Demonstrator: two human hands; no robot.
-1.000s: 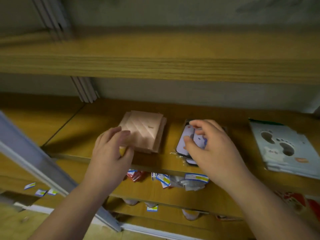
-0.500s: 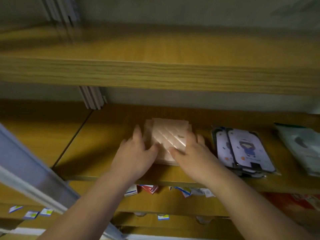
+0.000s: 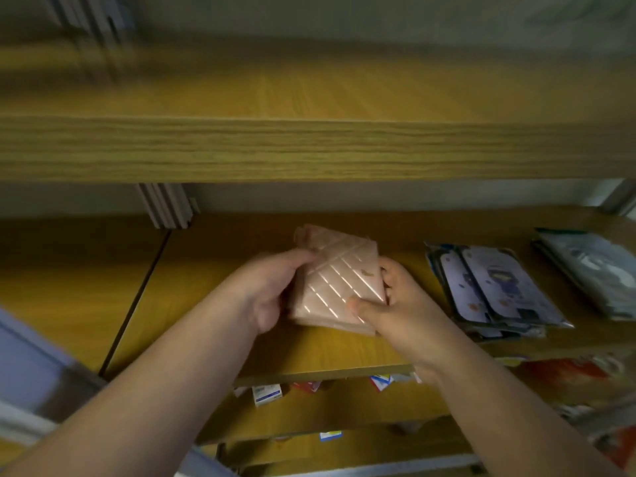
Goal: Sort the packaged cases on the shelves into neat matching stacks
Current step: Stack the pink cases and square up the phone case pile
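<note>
Both hands have gone from lying flat on the pink stack [image 3: 339, 287] to clamping it from either side, looks like they're squaring its edges up. Left hand [image 3: 266, 292] curls round the left edge, right hand [image 3: 395, 304] pinches the near right corner, thumb on top. Stack's on the middle shelf [image 3: 213, 287], with the purple cases [image 3: 495, 290] already piled just to its right.
</note>
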